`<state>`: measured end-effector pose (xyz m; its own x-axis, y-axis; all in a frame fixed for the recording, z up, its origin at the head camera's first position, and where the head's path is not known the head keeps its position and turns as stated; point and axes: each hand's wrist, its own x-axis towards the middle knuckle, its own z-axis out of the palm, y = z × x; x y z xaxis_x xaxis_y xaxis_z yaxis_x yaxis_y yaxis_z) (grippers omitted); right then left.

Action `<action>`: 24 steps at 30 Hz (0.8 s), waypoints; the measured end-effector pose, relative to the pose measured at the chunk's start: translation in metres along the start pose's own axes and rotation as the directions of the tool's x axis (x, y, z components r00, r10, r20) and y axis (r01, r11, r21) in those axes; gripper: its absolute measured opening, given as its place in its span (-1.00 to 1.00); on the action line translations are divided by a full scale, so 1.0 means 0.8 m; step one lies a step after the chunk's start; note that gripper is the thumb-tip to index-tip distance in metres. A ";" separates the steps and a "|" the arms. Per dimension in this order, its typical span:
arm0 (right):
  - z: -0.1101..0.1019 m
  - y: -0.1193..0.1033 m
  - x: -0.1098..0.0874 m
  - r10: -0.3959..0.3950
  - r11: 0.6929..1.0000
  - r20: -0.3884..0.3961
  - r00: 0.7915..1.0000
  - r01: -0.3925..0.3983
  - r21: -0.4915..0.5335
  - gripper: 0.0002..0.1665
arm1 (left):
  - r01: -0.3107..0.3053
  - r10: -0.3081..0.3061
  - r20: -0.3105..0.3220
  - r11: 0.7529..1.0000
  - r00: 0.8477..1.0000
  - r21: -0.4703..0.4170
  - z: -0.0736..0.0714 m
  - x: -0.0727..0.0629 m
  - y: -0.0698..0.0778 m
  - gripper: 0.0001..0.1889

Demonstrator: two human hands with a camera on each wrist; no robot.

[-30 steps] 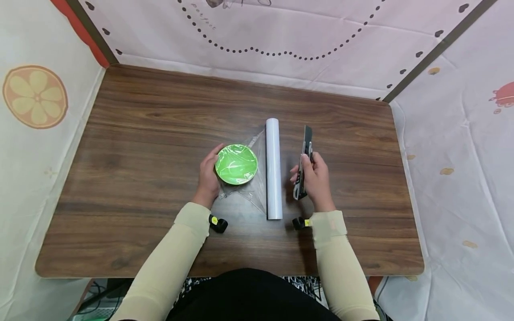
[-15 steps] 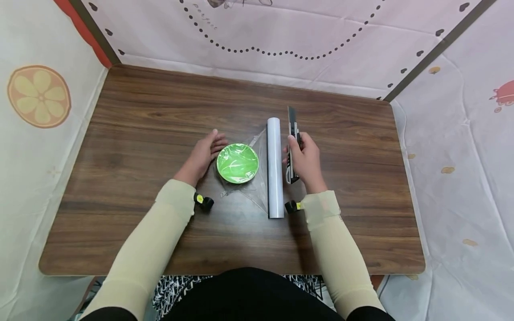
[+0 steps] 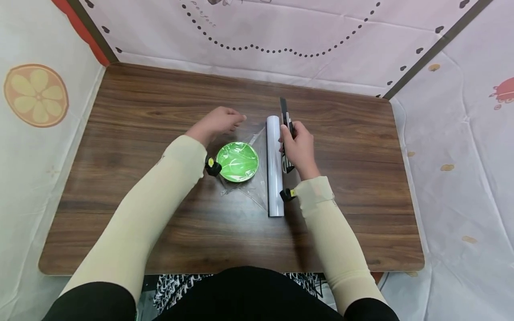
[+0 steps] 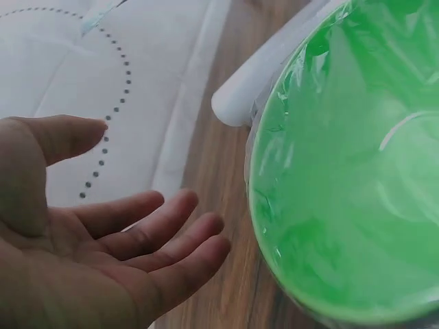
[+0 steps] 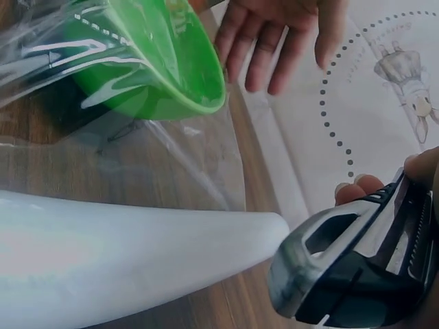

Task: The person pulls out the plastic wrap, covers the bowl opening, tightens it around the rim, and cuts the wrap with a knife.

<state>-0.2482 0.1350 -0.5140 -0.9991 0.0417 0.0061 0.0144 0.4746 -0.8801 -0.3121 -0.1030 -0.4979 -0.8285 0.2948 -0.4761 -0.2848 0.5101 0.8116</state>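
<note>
A green bowl (image 3: 238,162) stands on the table with clear plastic film (image 3: 260,156) over it. The film stretches across to a white roll (image 3: 275,178) lying lengthwise just right of the bowl. My left hand (image 3: 218,123) hovers past the bowl's far left side, holding nothing; in the left wrist view its fingers (image 4: 185,264) are relaxed and apart from the bowl. At the roll's right side, my right hand (image 3: 300,145) grips a utility knife (image 5: 343,253), its long blade (image 3: 283,106) pointing away from me.
The brown wooden table (image 3: 160,249) has white printed fabric walls (image 3: 257,26) at its back and sides. Small black wrist cameras (image 3: 213,166) sit on both sleeves, the left one close to the bowl's rim.
My left hand has let go of the bowl's left side and moved forward past it. The right hand has carried the knife forward and left, up to the roll.
</note>
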 end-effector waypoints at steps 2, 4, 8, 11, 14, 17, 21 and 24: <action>0.002 0.000 0.004 0.015 1.000 -0.003 1.000 -0.015 -0.020 -0.64 | -0.005 0.003 0.032 0.998 0.999 0.063 0.004 0.009 0.009 -0.47; 0.004 0.000 0.010 0.027 0.998 -0.005 1.000 -0.027 -0.048 -0.65 | -0.006 0.000 0.052 0.994 0.999 0.110 0.010 0.017 0.017 -0.50; 0.008 -0.001 0.021 0.025 0.991 -0.005 1.000 -0.026 -0.129 -0.64 | -0.016 0.007 0.046 0.981 0.999 0.196 0.022 0.032 0.032 -0.54; 0.012 -0.004 0.028 0.021 0.982 0.005 1.000 -0.020 -0.189 -0.63 | -0.032 0.023 0.038 0.967 0.999 0.252 0.032 0.045 0.035 -0.65; 0.016 -0.004 0.035 0.024 0.965 0.026 0.999 -0.017 -0.261 -0.63 | -0.037 0.031 0.023 0.944 0.999 0.329 0.040 0.059 0.031 -0.81; 0.021 -0.001 0.040 0.021 0.933 0.043 0.999 -0.004 -0.359 -0.62 | -0.012 0.010 0.007 0.918 1.000 0.396 0.049 0.069 0.025 -0.80; 0.026 0.004 0.046 0.021 0.869 0.064 0.998 0.014 -0.494 -0.61 | 0.002 0.011 -0.028 0.895 1.000 0.446 0.064 0.078 0.021 -0.76; 0.028 0.006 0.050 0.035 0.833 0.089 0.995 0.020 -0.553 -0.62 | 0.005 0.027 -0.058 0.872 0.998 0.490 0.074 0.084 0.020 -0.77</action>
<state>-0.2887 0.1193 -0.5283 -0.9976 -0.0197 -0.0669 0.0140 0.8826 -0.4700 -0.3441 -0.0274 -0.5374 -0.8627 0.2609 -0.4332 -0.0161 0.8420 0.5392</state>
